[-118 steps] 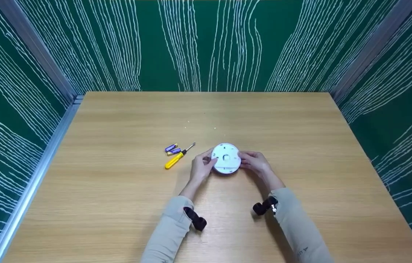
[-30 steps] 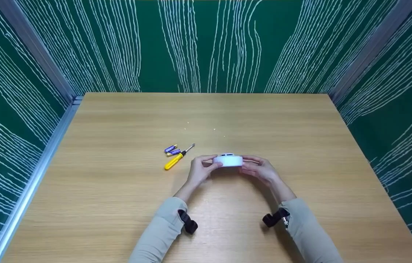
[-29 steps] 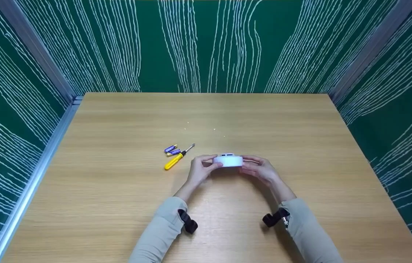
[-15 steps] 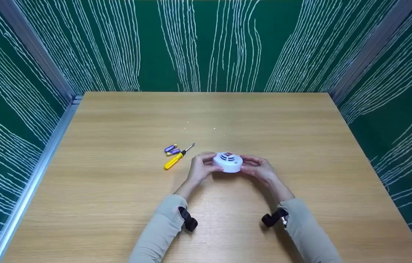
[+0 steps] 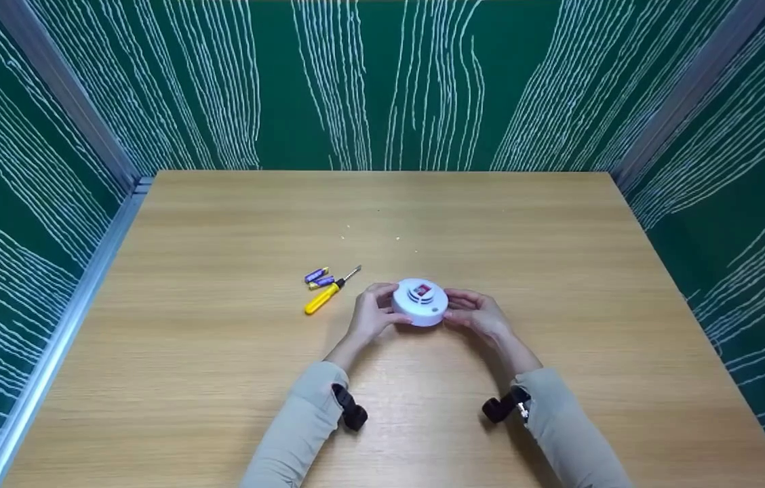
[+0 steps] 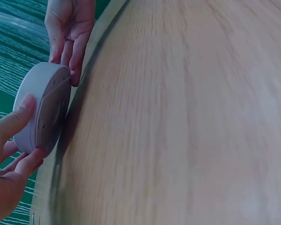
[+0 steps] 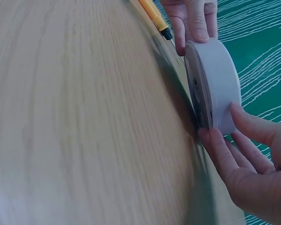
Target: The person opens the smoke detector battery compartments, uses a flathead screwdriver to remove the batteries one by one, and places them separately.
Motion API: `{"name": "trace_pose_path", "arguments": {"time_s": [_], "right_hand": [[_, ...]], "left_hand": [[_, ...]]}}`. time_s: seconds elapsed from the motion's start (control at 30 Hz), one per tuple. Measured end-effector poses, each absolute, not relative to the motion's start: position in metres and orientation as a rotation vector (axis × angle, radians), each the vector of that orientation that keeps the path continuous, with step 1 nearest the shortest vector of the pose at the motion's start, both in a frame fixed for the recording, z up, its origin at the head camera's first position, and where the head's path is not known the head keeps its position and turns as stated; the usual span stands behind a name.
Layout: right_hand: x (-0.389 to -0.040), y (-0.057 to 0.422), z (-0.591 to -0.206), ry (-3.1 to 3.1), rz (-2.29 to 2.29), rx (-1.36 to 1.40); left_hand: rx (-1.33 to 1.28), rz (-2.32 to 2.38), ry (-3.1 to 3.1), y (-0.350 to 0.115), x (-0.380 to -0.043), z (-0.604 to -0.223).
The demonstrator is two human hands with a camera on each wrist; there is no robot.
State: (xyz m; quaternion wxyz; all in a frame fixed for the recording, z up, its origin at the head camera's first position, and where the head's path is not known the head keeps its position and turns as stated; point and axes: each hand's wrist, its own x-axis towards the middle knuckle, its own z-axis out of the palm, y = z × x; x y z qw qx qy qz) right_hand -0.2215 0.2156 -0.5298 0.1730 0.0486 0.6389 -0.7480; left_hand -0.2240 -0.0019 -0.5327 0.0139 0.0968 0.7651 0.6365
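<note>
A round white smoke detector [image 5: 420,303] is held between both hands over the middle of the table. Its vented dome and a red label face the head camera. The left hand [image 5: 371,313] grips its left rim, with the thumb on the side wall and fingertips at the base edge, as the left wrist view shows on the detector [image 6: 32,84]. From the right, the right hand [image 5: 481,315] pinches the opposite rim. Seen from the right wrist, the detector [image 7: 220,84] sits close over the tabletop, its flat base with small holes turned towards the wood.
Left of the hands lies a yellow-handled screwdriver [image 5: 326,297]. Two purple batteries [image 5: 317,274] rest beside its shaft. Tiny white bits [image 5: 397,238] are scattered farther back on the wooden table [image 5: 220,224]. Green walls with white streaks [image 5: 409,81] stand around the table.
The smoke detector has been turned over: its flat base faced up earlier, then its side showed, and now the vented top shows. Both hands have kept hold of it.
</note>
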Motion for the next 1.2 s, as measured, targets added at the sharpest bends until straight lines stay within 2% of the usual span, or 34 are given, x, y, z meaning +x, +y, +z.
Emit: {"name": "trace_pose_path", "arguments": {"time_s": [1.2], "right_hand": [[-0.219, 0.206, -0.530, 2.077, -2.021, 0.127]], "left_hand": [[0.358, 1.813, 2.537, -0.005, -0.227, -0.544]]}}
